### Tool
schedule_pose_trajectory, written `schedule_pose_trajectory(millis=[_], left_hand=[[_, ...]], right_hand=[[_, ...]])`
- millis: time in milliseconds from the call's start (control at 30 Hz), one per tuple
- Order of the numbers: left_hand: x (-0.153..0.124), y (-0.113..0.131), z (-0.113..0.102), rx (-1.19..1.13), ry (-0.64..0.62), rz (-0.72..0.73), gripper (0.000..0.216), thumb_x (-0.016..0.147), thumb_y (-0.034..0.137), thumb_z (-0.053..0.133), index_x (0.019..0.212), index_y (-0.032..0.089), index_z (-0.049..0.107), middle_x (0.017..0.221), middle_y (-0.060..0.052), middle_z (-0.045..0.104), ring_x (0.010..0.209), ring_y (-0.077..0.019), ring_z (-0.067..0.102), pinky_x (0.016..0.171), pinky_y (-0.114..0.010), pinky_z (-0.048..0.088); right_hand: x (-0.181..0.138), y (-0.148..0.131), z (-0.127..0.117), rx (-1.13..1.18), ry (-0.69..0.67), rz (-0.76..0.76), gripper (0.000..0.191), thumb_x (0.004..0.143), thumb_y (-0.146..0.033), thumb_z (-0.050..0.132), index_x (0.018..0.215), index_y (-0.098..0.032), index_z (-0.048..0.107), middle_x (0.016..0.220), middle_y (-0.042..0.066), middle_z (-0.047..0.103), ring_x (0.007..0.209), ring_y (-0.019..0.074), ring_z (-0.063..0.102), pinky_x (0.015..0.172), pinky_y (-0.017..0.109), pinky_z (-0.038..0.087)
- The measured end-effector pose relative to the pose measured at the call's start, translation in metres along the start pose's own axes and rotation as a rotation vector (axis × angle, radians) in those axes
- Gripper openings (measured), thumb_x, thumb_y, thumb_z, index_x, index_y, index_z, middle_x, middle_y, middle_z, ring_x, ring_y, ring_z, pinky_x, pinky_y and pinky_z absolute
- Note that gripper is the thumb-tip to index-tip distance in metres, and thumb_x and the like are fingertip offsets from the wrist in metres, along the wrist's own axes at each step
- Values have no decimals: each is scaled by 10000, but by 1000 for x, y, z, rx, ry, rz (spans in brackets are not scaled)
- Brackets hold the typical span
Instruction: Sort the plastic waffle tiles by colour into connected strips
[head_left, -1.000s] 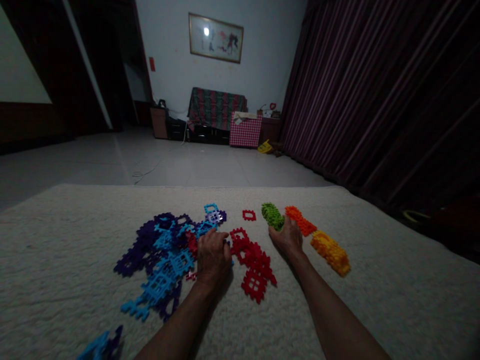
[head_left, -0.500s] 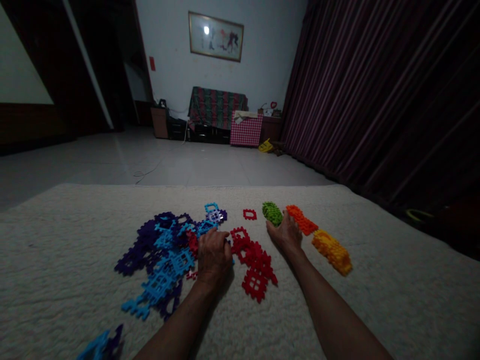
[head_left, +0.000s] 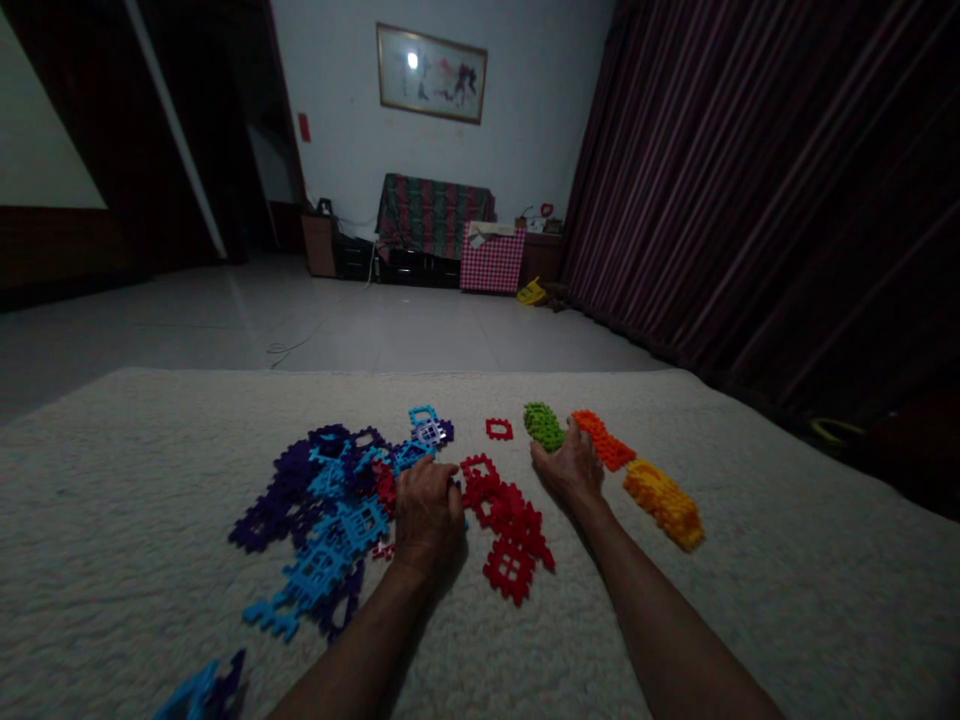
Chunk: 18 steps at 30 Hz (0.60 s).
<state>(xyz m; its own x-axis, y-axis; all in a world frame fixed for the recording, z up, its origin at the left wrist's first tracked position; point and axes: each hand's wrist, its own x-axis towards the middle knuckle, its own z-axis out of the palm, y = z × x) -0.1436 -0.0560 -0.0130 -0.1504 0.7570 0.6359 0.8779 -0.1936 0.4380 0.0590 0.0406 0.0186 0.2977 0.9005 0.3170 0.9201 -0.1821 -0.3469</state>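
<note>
My right hand [head_left: 574,468] has its thumb and fingers around the near end of a stack of green interlocking plastic tiles [head_left: 541,424] lying on the pale quilted cover. My left hand [head_left: 430,508] is closed, palm down, between the blue and red tiles; its fingertips are hidden. A bit of blue shows beside that hand's right edge. Red tiles [head_left: 511,515] lie overlapping between my two hands, and a single red frame tile [head_left: 499,429] sits farther off. To the left spreads a loose pile of light blue tiles [head_left: 319,568] and dark purple tiles [head_left: 289,490].
Right of my right hand are a row of orange tiles [head_left: 604,442] and a yellow stack [head_left: 664,503]. More blue and purple pieces [head_left: 199,692] lie at the near left. Beyond the cover's far edge is a tiled floor [head_left: 420,325]; dark curtains [head_left: 697,180] hang at right.
</note>
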Motion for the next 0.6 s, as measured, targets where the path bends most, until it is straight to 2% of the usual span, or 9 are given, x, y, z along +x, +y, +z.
schedule_pose_trajectory(millis=[100,367,600], left_hand=[[0,1,-1,6,0,-4,263,820,97,467,954,176,679,989,-96,715,1141,-292,585,962,-451,412],[0,0,-1,0,-1,-11,273,807,87,470,957,187,675,977,-83,716,1150,-287,581,984,-451,400],[0,-1,0,7,0,0,263,814,99,461,940,181,677,968,-90,713,1139,-297,584,969,-461,405]], right_hand=[[1,-3,0,1,-6,3,796,800,-533,588,1453,-148,346,1352,176,509,1215,345,514,977,470,412],[6,1,7,-16,-44,-25,649,836,-476,554,1392,-170,421,1266,163,583,1185,345,534,962,486,411],[6,-2,0,-9,-51,-16,743,814,-531,560,1431,-162,372,1319,181,536,1204,358,516,968,504,408]])
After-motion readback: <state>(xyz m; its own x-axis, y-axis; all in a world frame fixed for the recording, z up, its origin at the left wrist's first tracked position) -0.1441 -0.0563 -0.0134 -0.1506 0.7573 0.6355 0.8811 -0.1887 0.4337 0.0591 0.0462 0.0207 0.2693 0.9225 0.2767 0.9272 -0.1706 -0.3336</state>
